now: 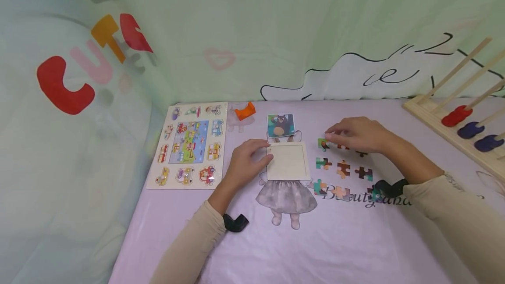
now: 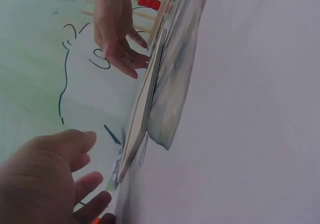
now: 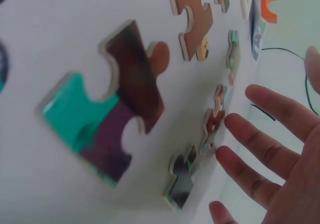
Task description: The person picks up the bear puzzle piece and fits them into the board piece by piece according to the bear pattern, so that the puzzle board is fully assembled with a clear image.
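A shallow square wooden puzzle tray lies on the cloth with nothing in it. My left hand is at its left edge, thumb and fingers apart; in the left wrist view the hand holds nothing. To the tray's right, several jigsaw pieces are spread in rows. Over the far row hovers my right hand, partly hiding pieces there. Its fingers look loosely spread in the right wrist view, with no piece between them. A bear picture card lies just beyond the tray.
On the left lies a wooden vehicle puzzle board. An orange curved block sits near the back curtain. At the far right stands a wooden rack with pegs and coloured beads. Printed curtains close off the back and left.
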`<action>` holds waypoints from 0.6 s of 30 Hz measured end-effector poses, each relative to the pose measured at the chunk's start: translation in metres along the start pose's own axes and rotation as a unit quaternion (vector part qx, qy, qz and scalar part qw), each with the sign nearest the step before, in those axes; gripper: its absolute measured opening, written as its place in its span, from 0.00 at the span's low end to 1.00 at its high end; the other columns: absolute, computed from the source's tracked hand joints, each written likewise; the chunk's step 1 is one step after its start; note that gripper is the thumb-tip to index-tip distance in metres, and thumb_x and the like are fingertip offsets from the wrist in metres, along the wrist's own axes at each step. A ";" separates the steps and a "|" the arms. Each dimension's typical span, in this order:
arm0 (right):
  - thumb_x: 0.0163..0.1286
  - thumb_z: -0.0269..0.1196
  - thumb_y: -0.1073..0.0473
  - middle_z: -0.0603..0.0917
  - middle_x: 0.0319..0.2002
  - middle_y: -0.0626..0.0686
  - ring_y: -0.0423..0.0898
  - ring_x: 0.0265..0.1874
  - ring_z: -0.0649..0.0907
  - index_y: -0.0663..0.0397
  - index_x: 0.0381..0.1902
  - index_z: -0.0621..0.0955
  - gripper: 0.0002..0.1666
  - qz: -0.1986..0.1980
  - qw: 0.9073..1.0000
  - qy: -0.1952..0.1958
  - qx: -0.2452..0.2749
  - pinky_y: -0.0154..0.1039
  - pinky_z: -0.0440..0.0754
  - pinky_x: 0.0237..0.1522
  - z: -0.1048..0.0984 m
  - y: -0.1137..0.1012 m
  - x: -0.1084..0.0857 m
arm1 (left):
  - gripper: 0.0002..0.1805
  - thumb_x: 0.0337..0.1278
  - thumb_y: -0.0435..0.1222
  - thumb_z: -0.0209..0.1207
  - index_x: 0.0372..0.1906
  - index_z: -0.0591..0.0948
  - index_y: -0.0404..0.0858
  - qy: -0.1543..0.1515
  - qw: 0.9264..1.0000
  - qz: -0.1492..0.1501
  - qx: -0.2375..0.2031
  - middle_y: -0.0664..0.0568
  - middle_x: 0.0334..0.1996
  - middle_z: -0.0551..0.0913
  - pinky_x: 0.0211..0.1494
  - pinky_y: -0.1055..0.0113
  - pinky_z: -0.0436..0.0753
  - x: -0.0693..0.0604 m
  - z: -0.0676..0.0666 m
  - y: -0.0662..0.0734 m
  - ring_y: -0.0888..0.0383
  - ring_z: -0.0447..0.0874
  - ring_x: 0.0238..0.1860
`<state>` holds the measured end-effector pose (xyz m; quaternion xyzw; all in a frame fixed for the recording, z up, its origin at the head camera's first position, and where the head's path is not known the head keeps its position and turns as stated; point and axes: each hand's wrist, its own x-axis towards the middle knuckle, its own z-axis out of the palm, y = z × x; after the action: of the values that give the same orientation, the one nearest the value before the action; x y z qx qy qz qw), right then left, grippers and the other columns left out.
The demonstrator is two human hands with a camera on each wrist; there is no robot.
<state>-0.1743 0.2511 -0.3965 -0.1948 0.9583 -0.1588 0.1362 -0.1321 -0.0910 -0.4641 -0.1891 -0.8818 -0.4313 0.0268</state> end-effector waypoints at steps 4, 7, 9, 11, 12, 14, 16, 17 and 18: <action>0.72 0.60 0.37 0.86 0.50 0.55 0.54 0.49 0.82 0.47 0.53 0.88 0.25 -0.019 1.000 0.002 -0.011 0.59 0.80 0.48 0.004 0.000 0.006 | 0.19 0.61 0.43 0.68 0.55 0.86 0.40 -0.014 0.998 0.039 0.045 0.52 0.57 0.86 0.69 0.57 0.74 0.000 0.001 -0.010 0.54 0.80 0.62; 0.69 0.64 0.38 0.86 0.49 0.56 0.54 0.48 0.81 0.46 0.50 0.88 0.23 -0.017 1.000 -0.002 -0.003 0.58 0.80 0.48 0.007 0.001 0.009 | 0.21 0.61 0.45 0.68 0.56 0.85 0.41 -0.022 0.996 0.060 0.068 0.52 0.59 0.85 0.70 0.56 0.72 0.000 0.002 -0.016 0.53 0.78 0.63; 0.68 0.66 0.39 0.86 0.48 0.57 0.54 0.48 0.81 0.46 0.49 0.88 0.22 -0.012 1.000 -0.006 0.008 0.57 0.80 0.48 0.008 0.003 0.011 | 0.23 0.60 0.46 0.68 0.57 0.85 0.42 -0.027 0.994 0.068 0.079 0.53 0.60 0.84 0.70 0.54 0.72 0.001 0.003 -0.020 0.53 0.77 0.64; 0.66 0.68 0.38 0.85 0.50 0.58 0.55 0.49 0.81 0.46 0.50 0.88 0.23 -0.002 1.000 -0.015 0.023 0.57 0.79 0.50 0.008 0.004 0.013 | 0.25 0.59 0.49 0.68 0.59 0.84 0.44 -0.039 0.992 0.072 0.094 0.54 0.62 0.83 0.70 0.53 0.71 0.001 0.003 -0.022 0.54 0.76 0.66; 0.65 0.68 0.38 0.85 0.51 0.59 0.55 0.50 0.80 0.46 0.50 0.88 0.24 0.005 0.999 -0.021 0.033 0.58 0.79 0.51 0.008 0.004 0.014 | 0.26 0.59 0.50 0.68 0.59 0.84 0.45 -0.046 0.991 0.072 0.100 0.55 0.63 0.82 0.70 0.52 0.70 0.001 0.003 -0.023 0.54 0.75 0.66; 0.64 0.70 0.38 0.84 0.53 0.60 0.56 0.52 0.80 0.46 0.50 0.87 0.24 0.021 0.998 -0.032 0.055 0.58 0.78 0.52 0.008 0.004 0.016 | 0.28 0.58 0.53 0.68 0.61 0.83 0.46 -0.060 0.990 0.069 0.111 0.57 0.66 0.80 0.71 0.51 0.69 0.002 0.003 -0.024 0.54 0.73 0.68; 0.63 0.71 0.38 0.83 0.55 0.61 0.57 0.54 0.79 0.46 0.50 0.87 0.25 0.036 0.996 -0.044 0.074 0.59 0.78 0.52 0.008 0.005 0.018 | 0.29 0.58 0.54 0.68 0.62 0.82 0.48 -0.074 0.988 0.065 0.120 0.58 0.68 0.78 0.72 0.50 0.68 0.002 0.002 -0.024 0.54 0.71 0.70; 0.63 0.72 0.38 0.83 0.55 0.61 0.57 0.55 0.79 0.45 0.50 0.87 0.25 0.044 0.994 -0.049 0.082 0.58 0.78 0.53 0.009 0.005 0.020 | 0.30 0.57 0.55 0.68 0.63 0.82 0.48 -0.079 0.988 0.063 0.119 0.57 0.68 0.78 0.72 0.49 0.68 0.002 0.001 -0.024 0.54 0.71 0.70; 0.62 0.72 0.39 0.83 0.56 0.61 0.57 0.56 0.78 0.45 0.50 0.87 0.24 0.050 0.993 -0.052 0.090 0.58 0.78 0.53 0.009 0.005 0.022 | 0.30 0.56 0.54 0.68 0.63 0.82 0.48 -0.082 0.988 0.062 0.117 0.57 0.69 0.77 0.73 0.49 0.67 0.002 -0.001 -0.024 0.53 0.70 0.71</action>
<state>-0.1920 0.2439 -0.4106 -0.1417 0.9401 -0.2274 0.2106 -0.1429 -0.1040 -0.4810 -0.2739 -0.9118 -0.3060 0.0025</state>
